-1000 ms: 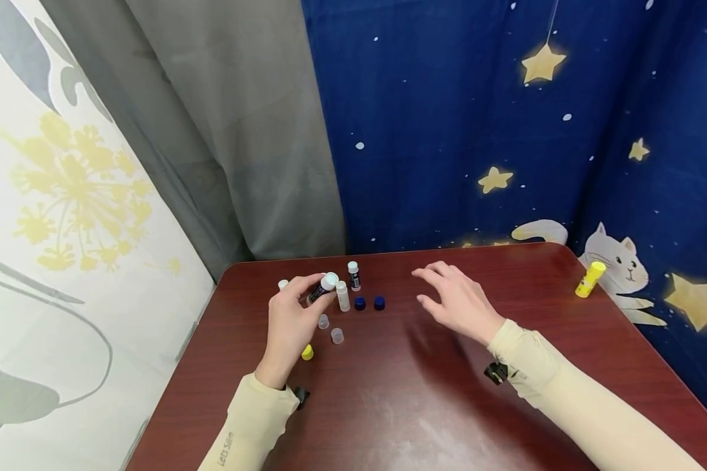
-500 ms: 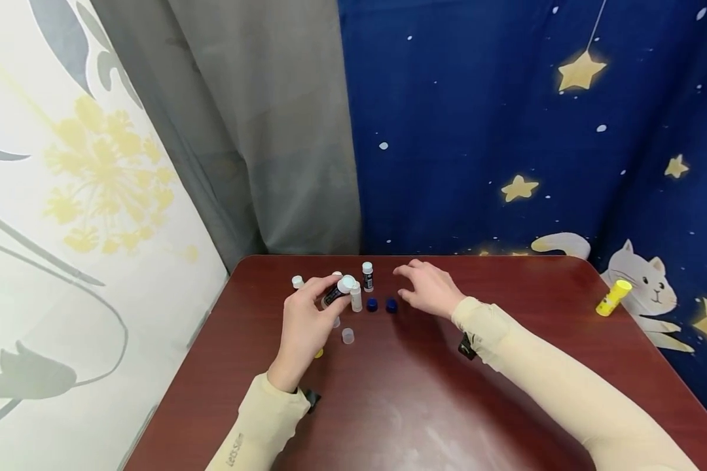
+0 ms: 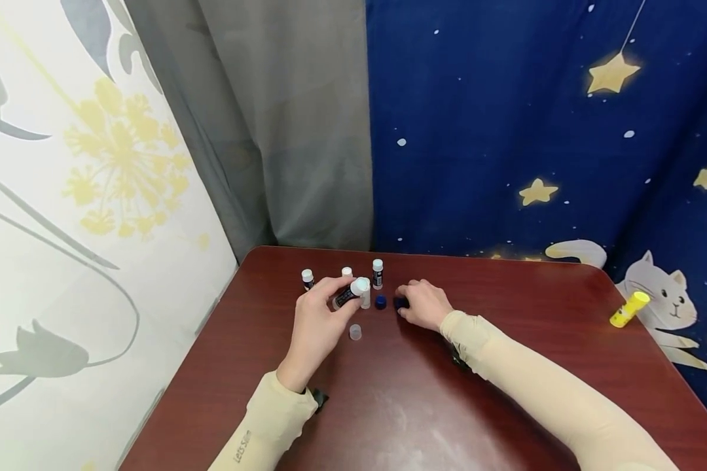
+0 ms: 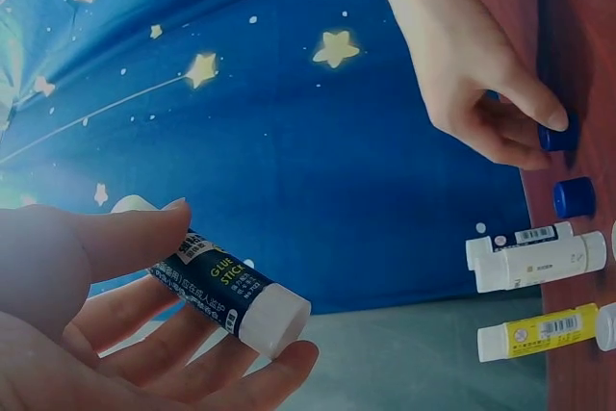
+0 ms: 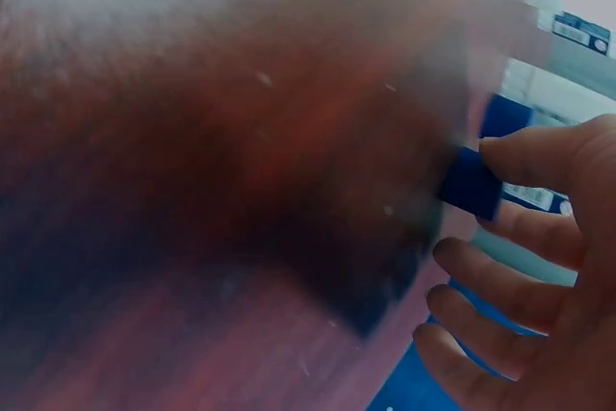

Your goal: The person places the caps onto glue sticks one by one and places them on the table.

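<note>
Above the table, my left hand (image 3: 318, 324) holds a glue stick (image 4: 226, 281) with a dark label and white ends, tilted, between thumb and fingers. My right hand (image 3: 425, 306) is down at the tabletop and pinches a small blue cap (image 5: 472, 182) between thumb and index finger; its other fingers are spread. A second blue cap (image 3: 380, 302) sits just to the left of that hand. Close behind the held glue stick stands a white glue stick (image 4: 544, 265), partly covered by it in the head view. A translucent cap (image 3: 355, 332) lies nearer to me.
Another dark glue stick (image 3: 378, 275) stands near the table's back edge, and one more dark glue stick (image 3: 308, 279) is farther left. A yellow-labelled glue stick (image 4: 549, 330) stands among them. Far right, a yellow tube (image 3: 629, 310) stands by the table edge. Curtains (image 3: 483, 131) hang behind.
My right hand has moved left and down to the blue cap and now pinches it. The left hand still holds the glue stick in the air. The head view has shifted right-to-left slightly.
</note>
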A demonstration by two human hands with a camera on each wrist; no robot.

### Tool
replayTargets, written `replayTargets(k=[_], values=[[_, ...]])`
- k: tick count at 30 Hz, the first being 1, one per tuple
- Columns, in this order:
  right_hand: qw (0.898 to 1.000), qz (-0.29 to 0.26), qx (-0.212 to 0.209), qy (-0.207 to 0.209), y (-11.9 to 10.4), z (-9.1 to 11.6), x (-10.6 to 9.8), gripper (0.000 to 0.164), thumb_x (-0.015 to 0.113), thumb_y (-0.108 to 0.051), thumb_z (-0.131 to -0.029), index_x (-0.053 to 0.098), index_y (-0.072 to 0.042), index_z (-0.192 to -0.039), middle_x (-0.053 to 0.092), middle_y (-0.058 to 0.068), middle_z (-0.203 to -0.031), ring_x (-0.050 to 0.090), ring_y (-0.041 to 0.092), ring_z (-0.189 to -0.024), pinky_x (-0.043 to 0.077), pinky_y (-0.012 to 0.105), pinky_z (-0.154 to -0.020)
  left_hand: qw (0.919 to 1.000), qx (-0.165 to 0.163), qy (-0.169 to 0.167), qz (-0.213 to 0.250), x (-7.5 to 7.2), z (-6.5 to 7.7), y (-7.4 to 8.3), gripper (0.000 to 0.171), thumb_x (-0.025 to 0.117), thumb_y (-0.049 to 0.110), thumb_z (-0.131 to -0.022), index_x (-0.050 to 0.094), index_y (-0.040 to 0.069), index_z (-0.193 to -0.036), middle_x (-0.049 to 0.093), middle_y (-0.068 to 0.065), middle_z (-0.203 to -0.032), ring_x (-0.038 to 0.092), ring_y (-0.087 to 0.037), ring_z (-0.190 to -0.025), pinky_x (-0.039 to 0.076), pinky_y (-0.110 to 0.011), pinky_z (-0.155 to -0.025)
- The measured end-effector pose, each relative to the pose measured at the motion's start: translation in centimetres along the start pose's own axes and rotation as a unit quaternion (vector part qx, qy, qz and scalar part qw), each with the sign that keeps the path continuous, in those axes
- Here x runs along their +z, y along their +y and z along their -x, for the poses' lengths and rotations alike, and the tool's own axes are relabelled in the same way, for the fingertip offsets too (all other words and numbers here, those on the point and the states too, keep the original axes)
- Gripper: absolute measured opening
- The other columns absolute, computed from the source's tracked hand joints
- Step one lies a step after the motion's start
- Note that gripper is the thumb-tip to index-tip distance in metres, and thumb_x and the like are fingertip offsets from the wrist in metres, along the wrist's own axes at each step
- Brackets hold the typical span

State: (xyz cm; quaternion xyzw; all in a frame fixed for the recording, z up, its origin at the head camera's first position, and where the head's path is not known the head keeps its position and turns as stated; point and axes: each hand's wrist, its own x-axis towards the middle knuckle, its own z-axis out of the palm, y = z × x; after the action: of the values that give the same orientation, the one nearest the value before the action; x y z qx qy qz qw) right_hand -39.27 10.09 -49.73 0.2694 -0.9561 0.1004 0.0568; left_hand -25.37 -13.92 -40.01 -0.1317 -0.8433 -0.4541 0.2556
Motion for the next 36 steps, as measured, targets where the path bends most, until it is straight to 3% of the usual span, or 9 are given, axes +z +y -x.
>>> replayTargets(k=[11, 16, 18, 30, 36], values=[[1.0, 0.001, 0.004, 0.018, -0.1, -0.1, 0.9, 0.026, 0.08, -0.023, -0.083, 0.077, -0.017, -0.108, 0.072, 0.003, -0.1, 0.06, 0.024, -0.091, 0.056, 0.048, -0.068, 0.9999, -0.011, -0.003, 0.004, 0.6, -0.4, -0.5, 0.035, 0.084, 0.014, -0.084, 0.075, 0.016, -0.118, 0.069, 0.005, -0.103, 0.061, -0.007, -0.075, 0.054, -0.027, -0.061], [1.0, -0.003, 0.005, 0.022, 0.0, -0.3, 0.2, 0.025, 0.078, -0.02, -0.082, 0.077, -0.018, -0.107, 0.074, 0.001, -0.1, 0.059, 0.023, -0.089, 0.055, 0.048, -0.065, 0.9991, -0.035, -0.02, 0.015, 1.1, -0.8, -1.2, 0.034, 0.083, 0.017, -0.086, 0.074, 0.015, -0.119, 0.068, 0.003, -0.102, 0.063, -0.013, -0.061, 0.055, -0.028, -0.056], [0.999, -0.007, 0.006, 0.031, 0.0, -0.5, -0.4, 0.026, 0.077, -0.02, -0.082, 0.077, -0.018, -0.108, 0.073, 0.001, -0.1, 0.059, 0.023, -0.089, 0.055, 0.048, -0.064, 0.9988, -0.04, -0.024, 0.012, 1.3, -1.0, -1.6, 0.034, 0.082, 0.017, -0.086, 0.074, 0.015, -0.119, 0.068, 0.002, -0.103, 0.063, -0.015, -0.06, 0.055, -0.029, -0.056], [0.995, -0.024, 0.031, 0.097, 0.6, -0.6, -6.1, 0.026, 0.077, -0.022, -0.083, 0.073, -0.021, -0.108, 0.071, -0.002, -0.095, 0.06, 0.024, -0.095, 0.053, 0.048, -0.065, 0.9992, -0.036, -0.016, 0.002, 2.7, -3.2, -2.3, 0.031, 0.083, 0.017, -0.085, 0.073, 0.017, -0.114, 0.072, 0.001, -0.107, 0.067, -0.016, -0.092, 0.058, -0.04, -0.081], [0.991, -0.033, 0.047, 0.12, 1.1, 0.7, -9.1, 0.028, 0.076, -0.025, -0.085, 0.072, -0.023, -0.112, 0.068, -0.004, -0.091, 0.058, 0.023, -0.098, 0.053, 0.047, -0.071, 0.9988, -0.037, -0.026, -0.02, 3.3, -3.7, -2.4, 0.031, 0.084, 0.02, -0.085, 0.073, 0.017, -0.114, 0.072, 0.0, -0.107, 0.068, -0.016, -0.093, 0.058, -0.035, -0.08]])
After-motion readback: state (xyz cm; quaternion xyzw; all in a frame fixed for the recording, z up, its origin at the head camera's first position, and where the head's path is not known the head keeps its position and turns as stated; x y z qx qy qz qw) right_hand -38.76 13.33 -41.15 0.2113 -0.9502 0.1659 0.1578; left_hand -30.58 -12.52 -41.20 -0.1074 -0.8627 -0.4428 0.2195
